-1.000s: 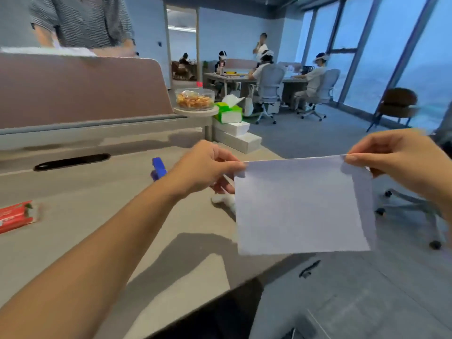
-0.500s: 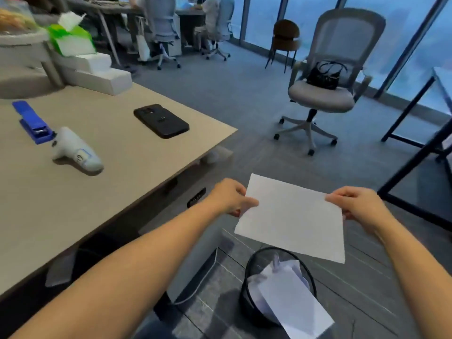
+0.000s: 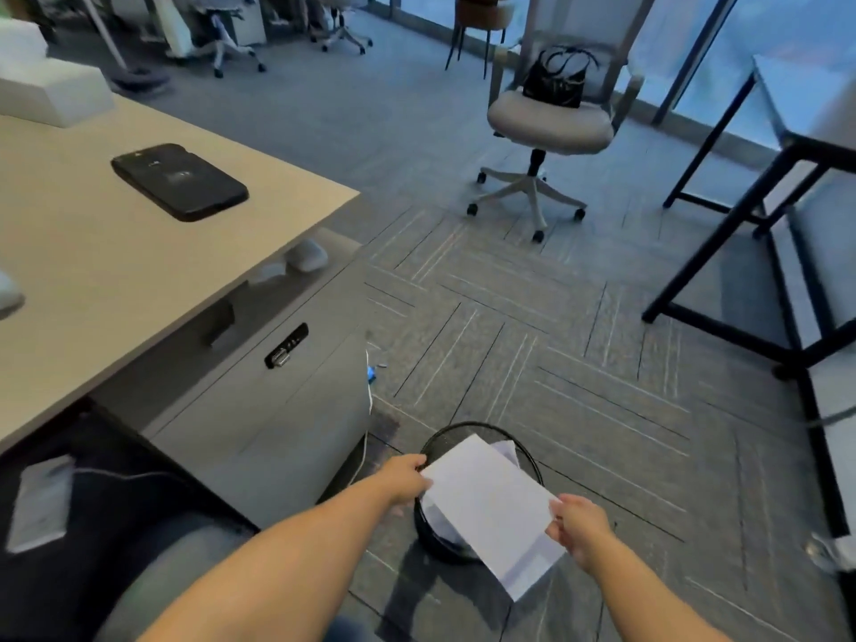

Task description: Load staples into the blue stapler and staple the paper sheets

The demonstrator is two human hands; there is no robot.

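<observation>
**Paper held over wastebasket, both hands**

Left hand [image 3: 406, 479] pinching the upper left edge of the paper sheets [image 3: 493, 512]; right hand [image 3: 576, 530] closed on the right edge. Sheets white, flat, rectangular, tilted, hanging directly above the black mesh wastebasket [image 3: 468, 498], near corner sticking out past its rim toward the camera. Possibly more than one sheet, layers hard to tell. Crumpled white paper visible inside the basket. No stapler in frame.

Basket round, on grey carpet tiles with a striped herringbone pattern, just beside the grey metal drawer cabinet [image 3: 278, 410] with a keypad lock. Open floor beyond and right of the basket. Beige desk [image 3: 116, 252] with a straight sharp corner overhanging the cabinet, upper left; black phone [image 3: 179, 182] lying flat on it, well back from the edge. Grey swivel chair [image 3: 549, 122] on castors well apart, black handbag [image 3: 558, 83] on its seat. Black-framed table legs [image 3: 759, 215] bounding the right side.
</observation>
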